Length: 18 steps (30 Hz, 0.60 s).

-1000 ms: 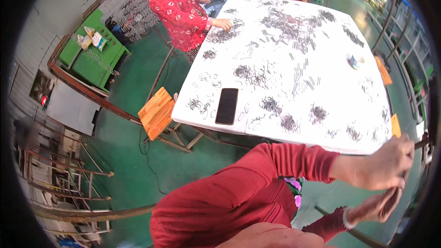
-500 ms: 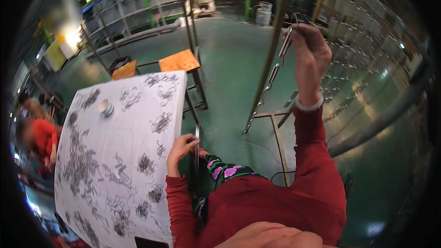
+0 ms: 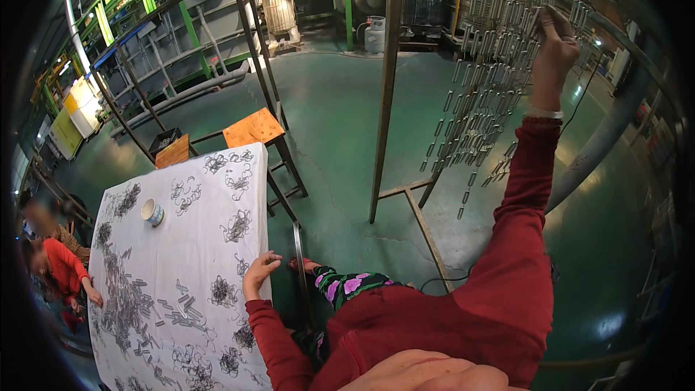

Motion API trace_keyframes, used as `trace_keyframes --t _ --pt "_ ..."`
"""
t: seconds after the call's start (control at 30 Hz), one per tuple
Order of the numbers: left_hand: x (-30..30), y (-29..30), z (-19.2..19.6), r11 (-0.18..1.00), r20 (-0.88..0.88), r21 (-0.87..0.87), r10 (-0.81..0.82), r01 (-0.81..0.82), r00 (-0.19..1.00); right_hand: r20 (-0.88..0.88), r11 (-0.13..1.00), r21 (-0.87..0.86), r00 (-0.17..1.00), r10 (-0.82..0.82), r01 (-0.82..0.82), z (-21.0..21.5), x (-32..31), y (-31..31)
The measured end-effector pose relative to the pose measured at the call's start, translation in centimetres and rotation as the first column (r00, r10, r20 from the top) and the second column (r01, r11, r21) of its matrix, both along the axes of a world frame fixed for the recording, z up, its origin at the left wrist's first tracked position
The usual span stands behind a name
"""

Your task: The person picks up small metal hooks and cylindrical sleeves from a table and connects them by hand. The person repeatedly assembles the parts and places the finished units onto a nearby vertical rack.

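My right hand [image 3: 554,47] reaches up to a metal rack [image 3: 492,72] hung with several rows of small metal clips, its fingers closed on one piece at the top. My left hand [image 3: 259,273] rests spread on the near corner of a white-covered table [image 3: 210,246], holding nothing. The table carries several dark clusters of wire hooks [image 3: 223,292] and loose metal clips [image 3: 130,304]. My red sleeves run up from the bottom edge.
A wooden stool [image 3: 253,129] stands past the table's far end, and a small cup [image 3: 152,211] sits on the cloth. A person in red [image 3: 61,271] works at the table's left side. A steel post [image 3: 387,87] rises from the green floor. Shelving frames line the back.
The view has swung from the table toward the rack. My right hand has risen higher along the hanging clips, while my left hand stays on the table's edge.
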<state>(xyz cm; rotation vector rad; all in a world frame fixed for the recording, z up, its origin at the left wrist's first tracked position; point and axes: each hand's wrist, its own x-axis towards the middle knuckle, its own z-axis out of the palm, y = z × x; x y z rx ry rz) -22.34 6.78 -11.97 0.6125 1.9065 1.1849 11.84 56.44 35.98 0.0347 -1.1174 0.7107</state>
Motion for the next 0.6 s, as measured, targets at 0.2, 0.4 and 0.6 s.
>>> trace_keyframes --t 0.2,0.4,0.6 --pt "0.6 1.1 0.0 1.0 -0.035 -0.018 0.008 -0.009 0.999 -0.094 0.959 0.062 0.958 -0.271 0.277 4.1 4.5 5.8" --pt "1.1 1.1 0.6 0.998 0.033 -0.032 0.048 -0.047 0.998 -0.125 0.93 -0.029 0.922 -0.366 0.366 6.8 6.1 7.3" --pt "0.7 0.8 -0.3 0.998 -0.023 -0.028 0.063 -0.063 0.998 -0.061 0.924 -0.152 0.929 -0.364 0.352 8.8 7.3 11.3"
